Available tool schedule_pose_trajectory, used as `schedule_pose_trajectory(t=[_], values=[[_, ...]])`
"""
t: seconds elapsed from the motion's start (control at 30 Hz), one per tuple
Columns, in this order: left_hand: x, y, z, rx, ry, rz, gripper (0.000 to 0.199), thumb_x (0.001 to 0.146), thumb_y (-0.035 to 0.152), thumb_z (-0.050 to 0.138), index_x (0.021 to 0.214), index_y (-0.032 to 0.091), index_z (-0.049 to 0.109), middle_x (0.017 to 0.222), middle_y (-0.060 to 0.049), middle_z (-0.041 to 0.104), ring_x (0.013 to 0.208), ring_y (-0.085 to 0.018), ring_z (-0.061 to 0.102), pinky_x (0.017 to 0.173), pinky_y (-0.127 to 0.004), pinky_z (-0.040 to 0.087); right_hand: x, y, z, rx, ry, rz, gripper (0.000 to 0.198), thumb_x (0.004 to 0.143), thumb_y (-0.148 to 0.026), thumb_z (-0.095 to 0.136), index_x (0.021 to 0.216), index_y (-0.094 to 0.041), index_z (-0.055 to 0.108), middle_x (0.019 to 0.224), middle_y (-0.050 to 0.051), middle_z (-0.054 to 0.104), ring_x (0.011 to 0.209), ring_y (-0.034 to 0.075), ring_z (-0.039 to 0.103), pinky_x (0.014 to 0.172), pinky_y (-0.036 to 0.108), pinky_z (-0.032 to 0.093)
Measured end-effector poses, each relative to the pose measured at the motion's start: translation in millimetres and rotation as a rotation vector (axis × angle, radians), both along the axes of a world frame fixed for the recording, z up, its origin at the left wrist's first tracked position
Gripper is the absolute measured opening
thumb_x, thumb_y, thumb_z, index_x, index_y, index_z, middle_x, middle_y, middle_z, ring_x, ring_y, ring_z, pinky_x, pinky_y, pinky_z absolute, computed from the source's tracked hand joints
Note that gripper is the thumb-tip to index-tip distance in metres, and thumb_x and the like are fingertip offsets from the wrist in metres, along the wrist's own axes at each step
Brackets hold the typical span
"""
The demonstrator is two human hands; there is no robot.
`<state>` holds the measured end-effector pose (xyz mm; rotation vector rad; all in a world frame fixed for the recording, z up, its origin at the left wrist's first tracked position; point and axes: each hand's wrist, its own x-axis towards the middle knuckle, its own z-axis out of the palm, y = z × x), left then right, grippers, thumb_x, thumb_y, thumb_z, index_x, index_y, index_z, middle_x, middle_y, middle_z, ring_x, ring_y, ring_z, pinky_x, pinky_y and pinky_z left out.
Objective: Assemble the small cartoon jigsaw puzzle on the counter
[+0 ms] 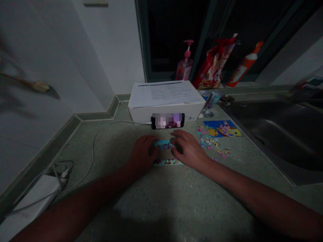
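A partly joined jigsaw puzzle [166, 145] lies flat on the counter between my two hands, with an upper strip and a lower strip of small coloured pictures and bare counter between them. My left hand [143, 151] rests at its left end, thumb apart from the curved fingers. At the right end is my right hand [189, 148], its fingers spread and its thumb near the upper strip. Neither hand visibly lifts a piece, and some fingertips are hard to make out in the dim light. Loose puzzle pieces [210, 142] lie scattered to the right of my right hand.
A phone [168, 121] on a cable leans against a white box [166, 112]. A blue picture card [222, 128] lies by the sink [282, 134]. Behind stand a pump bottle [185, 67], a red bag [214, 64] and an orange bottle [243, 69]. A power strip [32, 198] sits left.
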<state>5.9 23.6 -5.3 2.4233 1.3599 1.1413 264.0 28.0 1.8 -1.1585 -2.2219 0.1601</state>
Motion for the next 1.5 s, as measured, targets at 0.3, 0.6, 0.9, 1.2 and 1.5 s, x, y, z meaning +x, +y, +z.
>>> schedule_pose_trajectory(t=[0.3, 0.6, 0.9, 1.2, 1.5], values=[[1, 2, -0.8, 0.007, 0.007, -0.013, 0.030, 0.098, 0.024, 0.064, 0.126, 0.036, 0.067, 0.123, -0.005, 0.079, 0.115, -0.029, 0.075, 0.099, -0.062, 0.065, -3, 2, -2, 0.006, -0.049, 0.006, 0.015, 0.092, -0.019, 0.072, 0.106, -0.021, 0.077, 0.138, 0.019, 0.074, 0.138, 0.039, 0.064, 0.116, 0.067, 0.052], [2, -1, 0.5, -0.097, 0.073, -0.009, 0.032, 0.095, 0.015, 0.068, 0.126, 0.023, 0.069, 0.127, -0.008, 0.077, 0.121, -0.028, 0.071, 0.110, -0.053, 0.059, -4, 2, -3, 0.011, -0.053, -0.005, 0.015, 0.092, -0.020, 0.072, 0.106, -0.023, 0.077, 0.136, 0.017, 0.075, 0.136, 0.039, 0.065, 0.115, 0.067, 0.053], [4, -1, 4.2, -0.058, 0.119, -0.074, 0.024, 0.096, 0.015, 0.069, 0.118, 0.025, 0.072, 0.122, -0.007, 0.080, 0.115, -0.030, 0.074, 0.107, -0.056, 0.060, -4, 0, 0, 0.015, -0.046, 0.012, 0.019, 0.097, -0.023, 0.070, 0.114, -0.023, 0.078, 0.138, 0.016, 0.073, 0.137, 0.037, 0.064, 0.116, 0.065, 0.054], [3, -1, 4.1, -0.071, 0.142, -0.077, 0.025, 0.096, 0.015, 0.068, 0.119, 0.022, 0.074, 0.123, -0.008, 0.080, 0.117, -0.030, 0.074, 0.108, -0.057, 0.060, -5, 1, 1, 0.024, -0.109, 0.018, 0.019, 0.099, -0.022, 0.070, 0.114, -0.024, 0.081, 0.139, 0.017, 0.073, 0.137, 0.039, 0.065, 0.116, 0.063, 0.054], [5, -4, 10.5, -0.151, 0.118, -0.072, 0.027, 0.100, 0.018, 0.064, 0.117, 0.034, 0.075, 0.125, -0.003, 0.080, 0.118, -0.029, 0.074, 0.110, -0.058, 0.060, -6, 0, 3, 0.030, -0.144, 0.016, 0.019, 0.100, -0.026, 0.071, 0.115, -0.019, 0.080, 0.140, 0.018, 0.073, 0.136, 0.037, 0.065, 0.117, 0.058, 0.054]])
